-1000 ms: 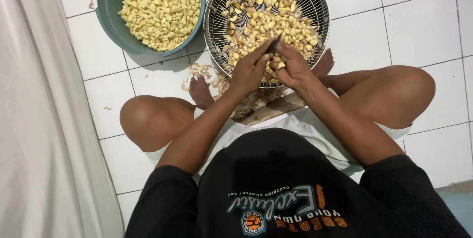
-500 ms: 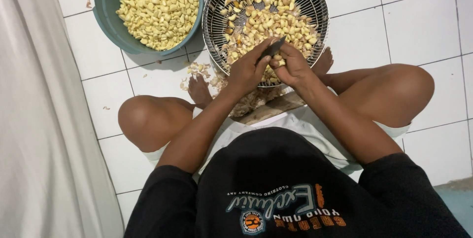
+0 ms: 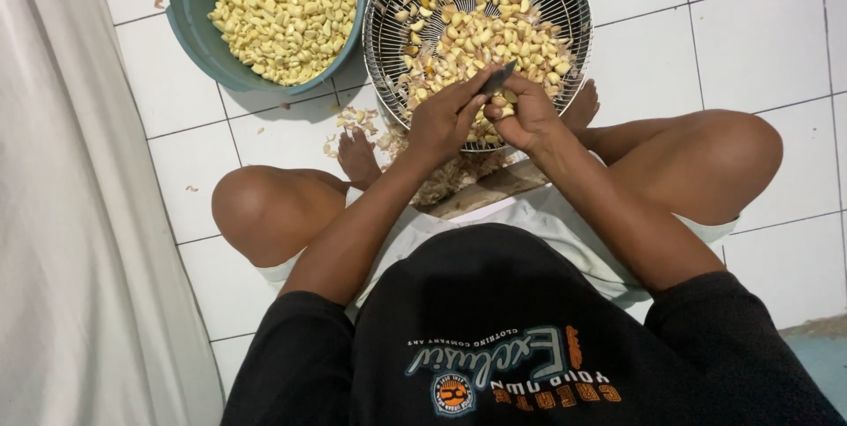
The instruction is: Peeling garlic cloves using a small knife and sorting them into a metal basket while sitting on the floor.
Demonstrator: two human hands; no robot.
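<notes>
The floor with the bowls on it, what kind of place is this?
Probably a home kitchen floor or a washing area. The person sits on white floor tiles, with a wire basket of unpeeled garlic, a teal bowl of peeled cloves, and a pale curtain beside them.

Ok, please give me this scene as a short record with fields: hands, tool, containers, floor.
left hand: left hand pinches a small garlic clove over the wire basket
right hand: right hand holds a small knife, blade towards the left hand
containers: wire basket holds unpeeled cloves; teal bowl holds peeled cloves
floor: white tiles, garlic skins between the feet
</notes>
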